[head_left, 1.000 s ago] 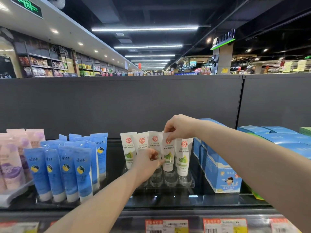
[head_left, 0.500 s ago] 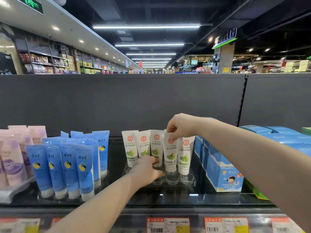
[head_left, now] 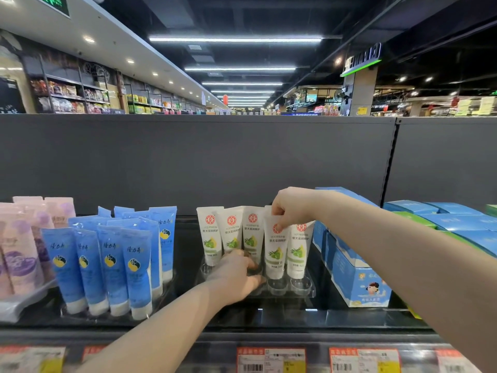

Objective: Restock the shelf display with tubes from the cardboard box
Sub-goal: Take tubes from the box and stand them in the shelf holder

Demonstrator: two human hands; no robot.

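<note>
Pinching the crimped top edge of a white tube (head_left: 274,251) between thumb and curled fingers, the right hand (head_left: 291,211) holds it upright, cap down in the clear holder (head_left: 302,288) directly below the grip. Just right of the grip and touching the held tube stands a second white tube (head_left: 298,251). Left of the grip, three more white tubes (head_left: 211,238) stand side by side in the same row, with their tops leaning slightly apart.

The left hand (head_left: 236,275) sits lower than the pinch and to its left, down at the holder's front. It covers the foot of the tube next to the held one. Its fingers point away from the camera, so I cannot tell whether they clasp a cap or merely rest on the plastic.

Well left of that hand, blue tubes (head_left: 107,262) stand cap down in rows, with pink and purple tubes (head_left: 21,254) beyond them. Right of the pinching hand, behind its forearm, blue cartons (head_left: 357,284) are stacked on the dark shelf (head_left: 269,319). Below both arms, price labels (head_left: 271,360) line the shelf's front edge
</note>
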